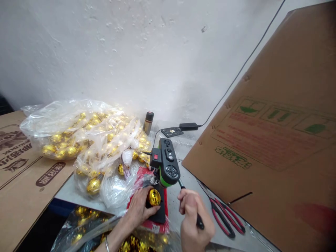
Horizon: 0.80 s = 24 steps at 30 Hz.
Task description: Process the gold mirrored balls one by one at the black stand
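Observation:
My left hand (139, 206) closes its thumb and fingers around a shiny gold faceted ball (154, 197). The ball sits over the black base (158, 217) of a small press, just below its black and green head (170, 161). A red switch faces up on the press's side. My right hand (195, 217) is wrapped around the black-gripped lever (200, 222) that runs out from the press's right side. Red plastic (167, 224) lies under the base.
Clear plastic bags (86, 136) of gold balls fill the left side, beside a flat carton (23, 161). More gold balls (126, 245) lie in a front bag. Red-and-black-handled scissors (227, 217) rest at right, against a big cardboard box (275, 122). Behind stand a dark-capped cylinder (148, 123) and a power adapter (188, 126).

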Tool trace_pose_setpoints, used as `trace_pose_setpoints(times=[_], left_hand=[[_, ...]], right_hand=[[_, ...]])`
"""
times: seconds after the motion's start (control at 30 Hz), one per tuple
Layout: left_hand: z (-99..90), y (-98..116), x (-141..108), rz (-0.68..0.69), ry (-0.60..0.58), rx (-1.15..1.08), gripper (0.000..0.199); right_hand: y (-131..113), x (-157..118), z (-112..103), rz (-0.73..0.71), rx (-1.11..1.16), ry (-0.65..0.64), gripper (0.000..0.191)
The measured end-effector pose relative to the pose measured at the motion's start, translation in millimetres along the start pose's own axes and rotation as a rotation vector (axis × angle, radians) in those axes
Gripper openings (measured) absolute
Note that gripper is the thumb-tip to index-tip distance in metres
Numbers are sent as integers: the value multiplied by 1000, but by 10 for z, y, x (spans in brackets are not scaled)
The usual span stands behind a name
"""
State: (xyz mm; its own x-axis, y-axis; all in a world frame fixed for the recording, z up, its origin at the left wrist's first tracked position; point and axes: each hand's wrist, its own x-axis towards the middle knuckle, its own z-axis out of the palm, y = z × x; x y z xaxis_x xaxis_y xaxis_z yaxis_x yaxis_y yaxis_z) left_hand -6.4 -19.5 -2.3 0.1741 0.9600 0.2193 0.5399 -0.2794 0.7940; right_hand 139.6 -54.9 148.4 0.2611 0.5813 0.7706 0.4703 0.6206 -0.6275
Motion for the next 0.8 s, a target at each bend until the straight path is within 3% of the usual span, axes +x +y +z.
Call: trace_pose_setpoints(times=[0.13, 0.2, 0.27, 0.3, 0.33, 0.4, 0.47, 0.53, 0.8], left_hand=[[-189, -194, -304, 97, 60, 48, 80], [-406, -311, -305, 100, 169, 124, 63], [-671, -414, -143, 64, 324, 245, 37], [-801, -454, -14, 67, 363, 316, 37], [-918, -487, 131, 88, 349, 388, 41], [-1088, -531, 415, 148, 183, 527, 52], [-1163, -556, 632, 177, 2, 659, 61], [-1166, -579, 763, 172, -85, 740, 64], [-1183, -702, 1077, 174, -21, 760, 56]], right_hand=[[-160, 173, 22, 19, 15, -4, 32], [-126, 115, 56, -14, 38, 22, 33], [-73, 24, 87, -44, 59, 47, 35], [-52, -15, 99, -50, 65, 59, 35], [-38, -45, 108, -48, 68, 68, 35], [-34, -74, 117, -45, 65, 79, 36], [-50, -72, 120, -48, 61, 82, 37], [-67, -64, 122, -57, 61, 88, 37], [-13, -143, 131, -29, 62, 105, 35]])
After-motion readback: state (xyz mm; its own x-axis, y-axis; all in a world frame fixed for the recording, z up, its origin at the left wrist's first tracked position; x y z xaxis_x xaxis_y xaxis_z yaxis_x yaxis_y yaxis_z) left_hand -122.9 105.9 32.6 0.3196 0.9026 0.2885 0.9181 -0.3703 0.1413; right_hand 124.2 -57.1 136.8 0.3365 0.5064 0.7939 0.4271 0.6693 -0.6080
